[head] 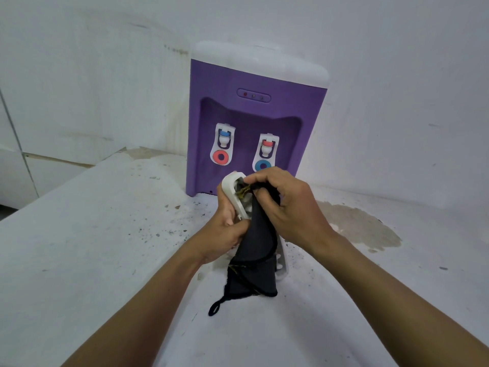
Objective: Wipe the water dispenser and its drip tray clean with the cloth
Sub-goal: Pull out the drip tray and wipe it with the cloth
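Note:
A purple water dispenser (pixel 254 120) with a white top and two taps stands against the wall on a white counter. In front of it my left hand (pixel 225 234) holds a white drip tray (pixel 230 189) tilted up on its end. My right hand (pixel 285 205) presses a dark cloth (pixel 254 258) into the tray's upper part. The cloth hangs down over most of the tray, and its loop dangles near the counter. A second white grid part (pixel 281 263) shows just behind the cloth's lower right.
The white counter (pixel 105 247) is speckled with dark crumbs near the dispenser's foot. A brownish stain (pixel 362 229) spreads at the right. The counter's left edge drops off toward white cabinets (pixel 16 160). White walls close in behind.

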